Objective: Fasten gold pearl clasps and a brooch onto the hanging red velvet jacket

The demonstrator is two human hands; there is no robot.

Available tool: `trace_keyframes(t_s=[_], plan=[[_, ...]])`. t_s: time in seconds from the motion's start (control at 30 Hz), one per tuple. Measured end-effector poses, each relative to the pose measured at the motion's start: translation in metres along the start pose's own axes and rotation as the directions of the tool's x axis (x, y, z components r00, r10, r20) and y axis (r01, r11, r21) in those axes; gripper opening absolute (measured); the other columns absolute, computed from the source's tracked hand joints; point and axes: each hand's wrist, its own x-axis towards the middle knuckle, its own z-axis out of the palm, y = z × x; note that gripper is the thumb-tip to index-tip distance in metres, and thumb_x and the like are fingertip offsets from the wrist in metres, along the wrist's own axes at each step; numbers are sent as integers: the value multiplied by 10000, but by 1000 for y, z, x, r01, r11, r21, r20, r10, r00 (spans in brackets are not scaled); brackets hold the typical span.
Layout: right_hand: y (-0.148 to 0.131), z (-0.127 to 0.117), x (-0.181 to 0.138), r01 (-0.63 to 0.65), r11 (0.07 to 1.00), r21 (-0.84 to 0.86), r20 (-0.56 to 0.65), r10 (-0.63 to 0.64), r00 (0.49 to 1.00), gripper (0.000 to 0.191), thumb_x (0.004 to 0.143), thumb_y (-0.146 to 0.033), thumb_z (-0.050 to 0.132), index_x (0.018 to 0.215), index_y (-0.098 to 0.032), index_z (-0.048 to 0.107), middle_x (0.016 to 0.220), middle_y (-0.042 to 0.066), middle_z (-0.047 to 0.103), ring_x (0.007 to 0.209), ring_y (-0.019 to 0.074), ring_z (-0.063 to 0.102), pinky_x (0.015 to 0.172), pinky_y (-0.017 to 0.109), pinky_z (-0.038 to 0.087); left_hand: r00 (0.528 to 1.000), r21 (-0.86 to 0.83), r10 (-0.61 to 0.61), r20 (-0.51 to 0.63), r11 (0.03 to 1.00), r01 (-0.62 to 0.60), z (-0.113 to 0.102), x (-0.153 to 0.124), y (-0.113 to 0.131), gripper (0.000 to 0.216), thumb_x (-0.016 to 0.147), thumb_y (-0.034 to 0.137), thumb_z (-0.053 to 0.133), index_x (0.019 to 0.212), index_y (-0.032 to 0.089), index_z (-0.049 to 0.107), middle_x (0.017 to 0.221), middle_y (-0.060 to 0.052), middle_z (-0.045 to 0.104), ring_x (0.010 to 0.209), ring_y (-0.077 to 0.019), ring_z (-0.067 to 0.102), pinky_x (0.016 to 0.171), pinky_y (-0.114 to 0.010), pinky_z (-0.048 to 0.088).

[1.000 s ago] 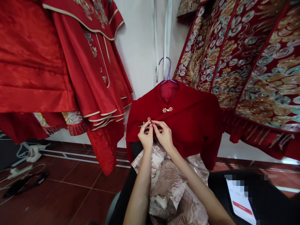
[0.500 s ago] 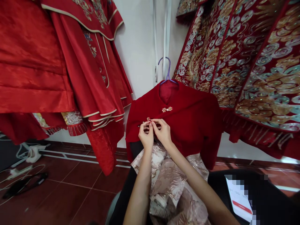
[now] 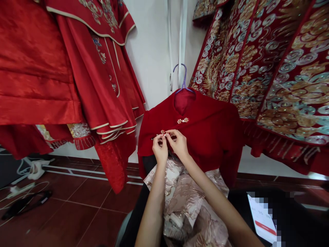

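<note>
A dark red jacket (image 3: pixel 205 137) with long sleeves hangs in front of me on a purple hanger (image 3: pixel 184 80). A gold and pearl flower clasp (image 3: pixel 183 120) lies fastened below its neckline. Lower on the front edge, my left hand (image 3: pixel 160 148) and my right hand (image 3: pixel 179 143) meet fingertip to fingertip. Both pinch a small beaded clasp (image 3: pixel 162 132), whose flower end shows just above the fingers. The fingertips partly hide it. Pale pink brocade fabric (image 3: pixel 186 195) spreads under my forearms, below the jacket's hem.
Red garments (image 3: pixel 102 75) hang at the left, and a heavily embroidered one (image 3: pixel 246 79) at the right. A lit phone (image 3: pixel 261 219) lies on something black at the lower right. Cables and a power strip (image 3: pixel 20 189) lie on the tiled floor (image 3: pixel 84 206) beside a rack's white rail (image 3: pixel 77 172).
Both hands stay pinched together at the same spot. The fingertips have shifted very slightly, and a pearly bead now shows more clearly between them.
</note>
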Motion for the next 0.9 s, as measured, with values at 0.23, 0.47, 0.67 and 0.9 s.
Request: trace_keyframes(t_s=[0.23, 0.47, 0.67, 0.9], plan=[[1, -6, 0, -75, 996, 42, 82, 71, 994, 185, 869, -302, 551, 1011, -200, 614, 928, 40, 680, 824, 165, 656, 722, 281, 538, 999, 65, 36, 40, 997, -39, 1, 0, -2, 198, 911, 305, 492, 1038, 181, 580, 1065, -88, 655, 853, -146, 613, 722, -246, 489], [18, -22, -62, -169, 983, -76, 38, 172, 984, 445, 787, -325, 629, 1176, -182, 467, 1063, 107, 579, 941, 223, 577, 703, 334, 539, 996, 366, 15, 83, 930, -45, -7, -5, 10, 182, 856, 157, 493, 1019, 201, 563, 974, -63, 666, 858, -174, 611, 788, -293, 476], [35, -20, -75, -116, 946, -304, -26, 113, 993, 429, 694, -301, 687, 1036, -174, 463, 930, 67, 513, 854, 223, 508, 811, 405, 479, 959, 715, 97, 266, 648, -263, -36, 2, 29, 178, 888, 284, 508, 948, 234, 669, 1130, -103, 607, 1068, -292, 500, 926, -458, 377], [42, -12, -79, -244, 961, -130, -46, 240, 970, 260, 760, -280, 611, 990, -191, 529, 885, 36, 556, 789, 175, 558, 671, 293, 496, 873, 596, 38, 486, 716, -363, -66, 20, 38, 385, 961, 380, 386, 745, 215, 659, 881, -62, 682, 909, -213, 586, 918, -373, 396]])
